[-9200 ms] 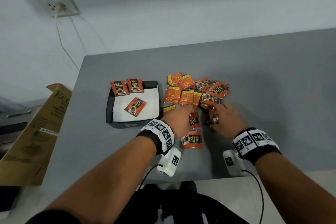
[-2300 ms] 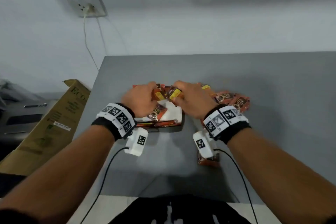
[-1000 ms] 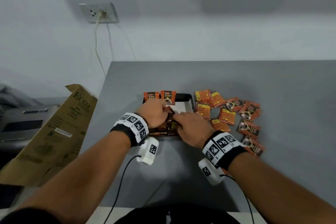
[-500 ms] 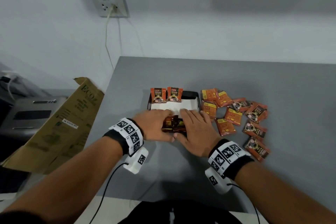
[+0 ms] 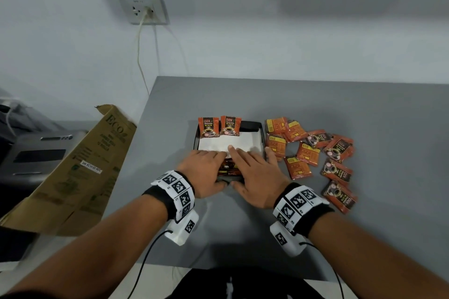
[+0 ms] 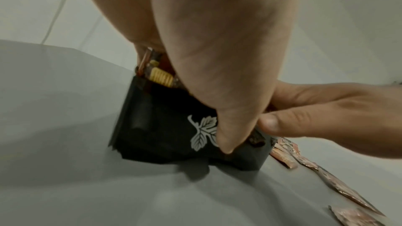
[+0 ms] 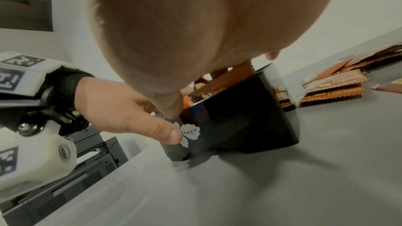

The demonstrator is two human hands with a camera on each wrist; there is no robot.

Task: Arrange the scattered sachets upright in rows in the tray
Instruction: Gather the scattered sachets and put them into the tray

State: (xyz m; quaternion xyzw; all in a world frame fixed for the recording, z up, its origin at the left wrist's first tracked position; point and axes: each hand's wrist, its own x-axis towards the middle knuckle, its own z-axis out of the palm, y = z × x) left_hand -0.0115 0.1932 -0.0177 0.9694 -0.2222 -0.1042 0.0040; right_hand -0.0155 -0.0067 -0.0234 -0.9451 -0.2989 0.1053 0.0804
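Note:
The black tray (image 5: pixel 250 124), lined with white paper (image 5: pixel 233 143), sits on the grey table. Two orange sachets (image 5: pixel 209 126) (image 5: pixel 230 126) stand upright against its far wall. A packed row of sachets (image 5: pixel 227 168) stands on edge at its near end. My left hand (image 5: pixel 206 165) and right hand (image 5: pixel 250 167) lie side by side over that row, fingers straight. In the left wrist view the left thumb (image 6: pixel 228 135) presses the tray's leaf-marked front wall (image 6: pixel 165 126), and sachet tops (image 6: pixel 158 75) show above it. Several loose sachets (image 5: pixel 308 150) lie flat to the right.
A cardboard box (image 5: pixel 80 167) leans beside the table's left edge, with a grey printer (image 5: pixel 36 153) behind it. A wall socket (image 5: pixel 143 11) with a cable hangs above the table's far left corner. Bare table (image 5: pixel 364 238) lies right of my right arm.
Both hands brought a bundle of sachets from the pile into the tray's near end. Over the last second their fingers have flattened over it, and they have barely moved since half a second ago.

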